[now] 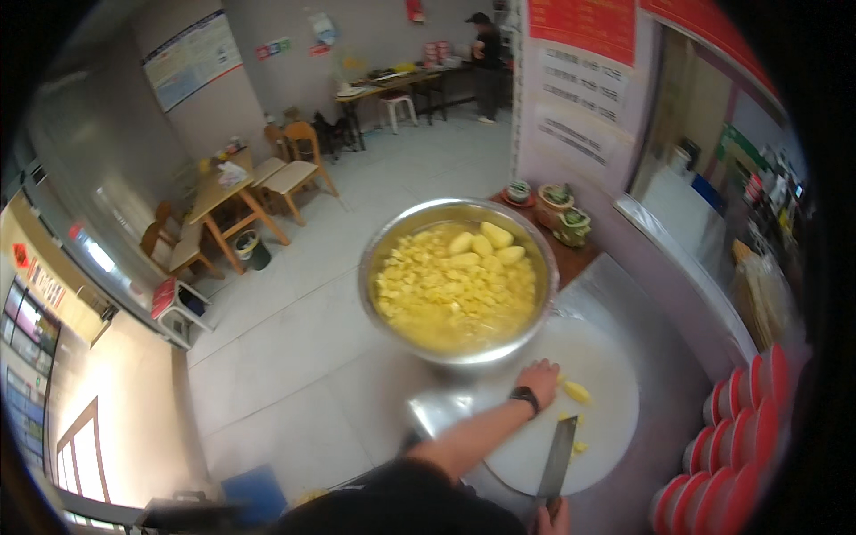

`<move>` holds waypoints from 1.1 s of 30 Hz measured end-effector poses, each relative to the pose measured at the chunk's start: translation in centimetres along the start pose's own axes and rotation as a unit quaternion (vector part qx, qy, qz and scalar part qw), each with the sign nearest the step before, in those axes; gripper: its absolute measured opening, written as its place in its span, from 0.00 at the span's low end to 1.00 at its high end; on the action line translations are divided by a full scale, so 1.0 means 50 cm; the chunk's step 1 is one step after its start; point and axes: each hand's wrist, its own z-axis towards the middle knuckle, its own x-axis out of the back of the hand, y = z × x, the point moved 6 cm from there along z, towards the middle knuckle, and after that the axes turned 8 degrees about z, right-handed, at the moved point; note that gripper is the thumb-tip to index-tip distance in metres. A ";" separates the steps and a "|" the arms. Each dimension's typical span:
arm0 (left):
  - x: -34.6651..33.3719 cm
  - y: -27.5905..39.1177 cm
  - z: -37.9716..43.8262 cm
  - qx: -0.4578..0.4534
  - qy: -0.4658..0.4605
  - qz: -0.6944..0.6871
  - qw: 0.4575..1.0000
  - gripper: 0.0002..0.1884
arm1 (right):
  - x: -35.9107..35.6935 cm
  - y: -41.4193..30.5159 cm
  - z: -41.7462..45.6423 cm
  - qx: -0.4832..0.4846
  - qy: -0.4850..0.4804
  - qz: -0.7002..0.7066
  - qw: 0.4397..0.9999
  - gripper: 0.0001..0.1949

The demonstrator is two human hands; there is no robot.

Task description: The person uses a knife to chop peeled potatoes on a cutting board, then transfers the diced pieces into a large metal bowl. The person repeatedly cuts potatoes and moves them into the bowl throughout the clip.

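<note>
My left hand point(539, 382), with a dark watch on its wrist, reaches over the round white cutting board point(605, 348). Its fingertips are beside a peeled yellow potato piece point(576, 392); whether they touch it is unclear. At the lower edge, my right hand point(554, 516) grips the handle of a cleaver point(558, 458), whose blade lies over the board. Small cut potato bits point(579, 447) are scattered near the blade. Beyond the board stands a large steel bowl point(369, 294) filled with potato chunks point(455, 287) in liquid and several whole peeled potatoes point(496, 235).
Stacked red-and-white containers point(729, 441) stand at the right. Potted plants point(556, 195) sit on a brown surface behind the bowl. A wall with a window ledge point(682, 267) borders the metal worktop point(622, 287). A person point(487, 67) stands far back near a long table point(394, 81).
</note>
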 end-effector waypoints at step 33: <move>-0.025 -0.027 -0.184 -0.135 -0.007 -0.151 0.979 0.11 | -0.013 -0.036 0.039 -0.012 0.003 -0.346 0.938 0.16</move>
